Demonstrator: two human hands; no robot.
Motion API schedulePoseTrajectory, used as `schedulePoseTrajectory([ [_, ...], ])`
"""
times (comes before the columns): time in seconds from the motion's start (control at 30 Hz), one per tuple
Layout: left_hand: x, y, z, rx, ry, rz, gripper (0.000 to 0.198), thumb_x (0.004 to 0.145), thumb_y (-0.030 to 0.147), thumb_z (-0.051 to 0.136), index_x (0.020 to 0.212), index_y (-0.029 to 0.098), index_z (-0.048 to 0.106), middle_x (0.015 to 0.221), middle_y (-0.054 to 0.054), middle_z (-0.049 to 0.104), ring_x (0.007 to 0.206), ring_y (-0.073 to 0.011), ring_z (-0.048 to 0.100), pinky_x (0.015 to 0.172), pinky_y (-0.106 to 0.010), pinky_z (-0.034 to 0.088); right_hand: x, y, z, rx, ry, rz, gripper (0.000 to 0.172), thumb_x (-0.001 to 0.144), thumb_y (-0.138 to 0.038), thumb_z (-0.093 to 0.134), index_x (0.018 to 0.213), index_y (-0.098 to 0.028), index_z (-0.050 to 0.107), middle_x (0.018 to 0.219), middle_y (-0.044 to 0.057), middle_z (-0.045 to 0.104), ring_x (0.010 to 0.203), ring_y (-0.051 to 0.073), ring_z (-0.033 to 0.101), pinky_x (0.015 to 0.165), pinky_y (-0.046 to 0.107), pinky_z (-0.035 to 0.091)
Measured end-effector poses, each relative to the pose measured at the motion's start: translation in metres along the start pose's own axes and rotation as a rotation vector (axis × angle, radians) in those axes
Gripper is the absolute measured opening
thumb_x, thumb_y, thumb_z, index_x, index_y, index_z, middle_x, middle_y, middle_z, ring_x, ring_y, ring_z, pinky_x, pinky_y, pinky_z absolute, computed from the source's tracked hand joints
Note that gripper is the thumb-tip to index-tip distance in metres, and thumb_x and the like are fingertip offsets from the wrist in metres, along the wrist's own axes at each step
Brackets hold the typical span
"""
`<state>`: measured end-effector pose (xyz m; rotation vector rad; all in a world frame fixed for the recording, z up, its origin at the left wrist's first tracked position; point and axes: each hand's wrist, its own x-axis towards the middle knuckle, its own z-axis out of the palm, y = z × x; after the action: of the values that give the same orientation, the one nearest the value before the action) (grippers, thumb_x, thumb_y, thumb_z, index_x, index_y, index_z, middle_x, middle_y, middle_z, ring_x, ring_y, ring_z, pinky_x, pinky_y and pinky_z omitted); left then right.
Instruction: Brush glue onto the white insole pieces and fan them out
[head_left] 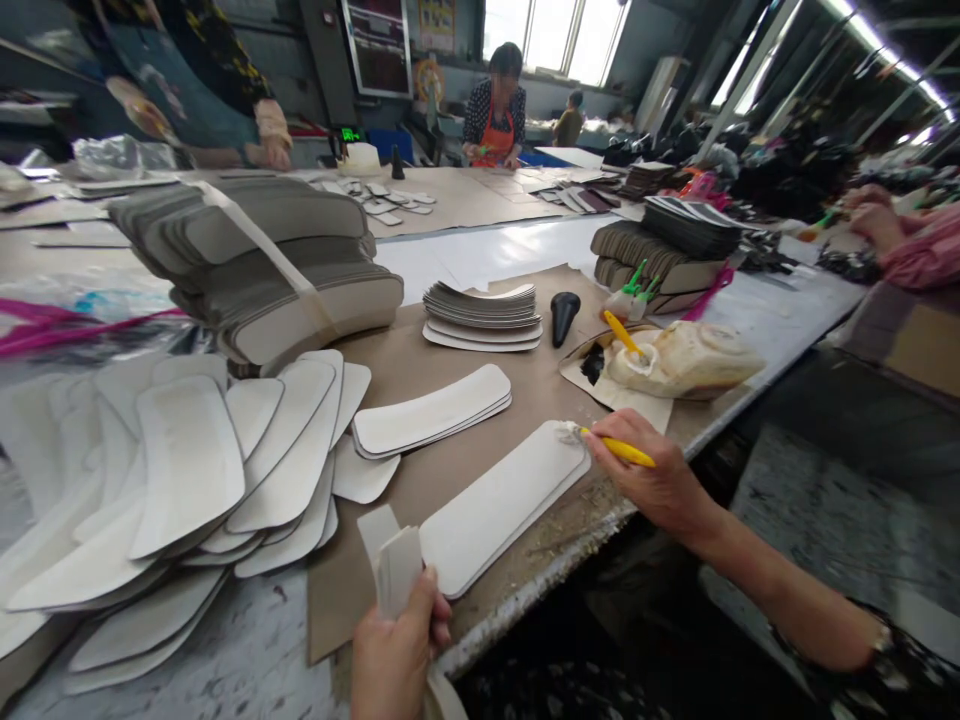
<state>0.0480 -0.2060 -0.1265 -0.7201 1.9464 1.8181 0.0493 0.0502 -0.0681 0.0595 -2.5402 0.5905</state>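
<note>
My right hand grips a yellow-handled brush. White paste coats its bristles, which touch the far end of a long white rounded panel. Another panel lies just under that one. In my left hand are several small white strips, held upright by the near end of the panel. Beyond it rests a short stack of curved white panels. To the right, a cut-open plastic bottle holds white paste and a second yellow brush.
Loose white panels heap up on the left, before a tied bundle. A curved stack, a black tool and green-tipped bottles stand behind. The table edge runs close by me. Co-workers are around.
</note>
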Motion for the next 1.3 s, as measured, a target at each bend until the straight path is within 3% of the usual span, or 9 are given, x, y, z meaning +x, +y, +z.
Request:
schedulePoseTrajectory([
  [0.13, 0.001, -0.001, 0.001, -0.046, -0.040, -0.006, 0.036, 0.057, 0.045, 0.065, 0.043, 0.014, 0.053, 0.037, 0.001, 0.048, 0.037, -0.0083, 0.041, 0.039, -0.020, 0.027, -0.003, -0.030, -0.007, 0.161, 0.003, 0.032, 0.006, 0.078, -0.018, 0.053, 0.073, -0.020, 0.055, 0.070, 0.003, 0.055, 0.069, 0.015, 0.054, 0.067, 0.028, 0.045],
  [0.23, 0.002, -0.002, 0.001, -0.052, -0.079, 0.000, 0.037, 0.057, 0.045, 0.064, 0.041, 0.014, 0.052, 0.035, 0.001, 0.046, 0.034, -0.0077, 0.039, 0.038, -0.020, 0.026, -0.014, -0.062, 0.014, 0.439, -0.153, 0.221, 0.011, 0.081, -0.024, 0.051, 0.072, -0.019, 0.055, 0.069, 0.002, 0.056, 0.064, 0.013, 0.055, 0.062, 0.026, 0.046],
  [0.33, 0.003, -0.002, 0.001, -0.043, -0.099, 0.003, 0.037, 0.059, 0.044, 0.063, 0.042, 0.013, 0.053, 0.034, 0.000, 0.047, 0.034, -0.0071, 0.039, 0.038, -0.019, 0.026, -0.022, -0.069, 0.037, 0.602, -0.294, 0.345, 0.017, 0.083, -0.029, 0.048, 0.071, -0.018, 0.055, 0.066, 0.001, 0.057, 0.059, 0.013, 0.055, 0.058, 0.025, 0.046],
  [0.53, 0.003, 0.001, 0.001, -0.057, -0.123, 0.006, 0.035, 0.061, 0.040, 0.062, 0.042, 0.012, 0.054, 0.035, -0.001, 0.049, 0.033, -0.0071, 0.040, 0.038, -0.019, 0.027, -0.018, -0.047, 0.025, 0.319, -0.037, 0.225, 0.013, 0.080, -0.027, 0.052, 0.070, -0.019, 0.055, 0.069, 0.002, 0.055, 0.070, 0.016, 0.054, 0.070, 0.030, 0.044],
  [0.77, 0.001, 0.002, 0.002, -0.063, -0.119, 0.026, 0.035, 0.061, 0.039, 0.061, 0.041, 0.012, 0.053, 0.033, 0.000, 0.047, 0.032, -0.0060, 0.038, 0.037, -0.018, 0.026, -0.022, -0.076, 0.048, 0.552, -0.223, 0.308, 0.020, 0.084, -0.030, 0.046, 0.070, -0.019, 0.054, 0.066, 0.001, 0.056, 0.064, 0.014, 0.056, 0.063, 0.027, 0.046],
  [0.87, 0.002, 0.002, 0.003, -0.072, -0.113, 0.026, 0.033, 0.062, 0.037, 0.060, 0.042, 0.012, 0.053, 0.034, 0.000, 0.047, 0.032, -0.0058, 0.038, 0.037, -0.018, 0.026, -0.019, -0.063, 0.050, 0.383, -0.112, 0.214, 0.017, 0.083, -0.028, 0.047, 0.069, -0.019, 0.053, 0.068, 0.002, 0.054, 0.067, 0.015, 0.053, 0.067, 0.030, 0.044],
  [1.0, 0.001, 0.004, 0.000, -0.067, -0.085, 0.012, 0.032, 0.059, 0.039, 0.064, 0.046, 0.011, 0.053, 0.034, 0.001, 0.044, 0.032, -0.0062, 0.038, 0.037, -0.019, 0.025, -0.014, -0.046, 0.021, 0.154, 0.023, 0.124, 0.013, 0.083, -0.026, 0.046, 0.072, -0.020, 0.050, 0.071, 0.004, 0.051, 0.072, 0.018, 0.050, 0.071, 0.032, 0.041],
  [1.17, -0.017, 0.014, -0.016, -0.081, 0.017, 0.090, 0.032, 0.062, 0.042, 0.064, 0.069, 0.012, 0.055, 0.042, 0.005, 0.047, 0.035, -0.0055, 0.034, 0.037, -0.019, 0.023, -0.017, -0.067, 0.006, 0.384, -0.134, 0.160, 0.017, 0.087, -0.030, 0.039, 0.078, -0.020, 0.050, 0.077, 0.004, 0.053, 0.075, 0.016, 0.051, 0.070, 0.028, 0.042],
  [1.3, -0.040, 0.023, -0.021, -0.251, -0.216, 0.068, 0.025, 0.069, 0.038, 0.058, 0.070, 0.013, 0.057, 0.045, 0.001, 0.052, 0.036, -0.0062, 0.037, 0.038, -0.019, 0.025, -0.020, -0.098, 0.026, 0.657, -0.313, 0.240, 0.023, 0.088, -0.034, 0.038, 0.073, -0.019, 0.048, 0.067, 0.000, 0.050, 0.062, 0.011, 0.049, 0.058, 0.023, 0.042],
])
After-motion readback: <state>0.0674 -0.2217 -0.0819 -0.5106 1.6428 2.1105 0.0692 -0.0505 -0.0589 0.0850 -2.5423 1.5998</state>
